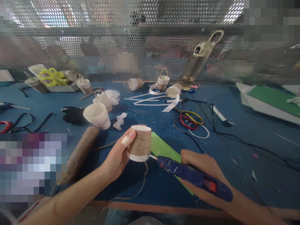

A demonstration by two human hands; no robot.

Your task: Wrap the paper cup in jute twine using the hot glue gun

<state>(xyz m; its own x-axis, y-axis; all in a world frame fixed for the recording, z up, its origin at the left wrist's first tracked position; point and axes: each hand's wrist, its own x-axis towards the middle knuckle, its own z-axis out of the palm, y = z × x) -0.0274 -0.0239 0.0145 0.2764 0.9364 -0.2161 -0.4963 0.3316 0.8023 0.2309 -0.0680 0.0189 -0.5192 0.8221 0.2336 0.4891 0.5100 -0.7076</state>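
My left hand is closed round a small paper cup wrapped in brown twine, held upside down above the blue table. A loose end of twine hangs from the cup toward the table's front edge. My right hand grips a dark blue glue gun, and the metal nozzle touches the cup's lower rim. A green sheet of paper lies on the table just under the cup and gun.
A thick spool of twine lies at the left, beside a plain white cup. Farther back are several small cup baskets, white ribbon strips, yellow scissors, bangles, a clear bottle and black cables. A perforated metal screen closes the far side.
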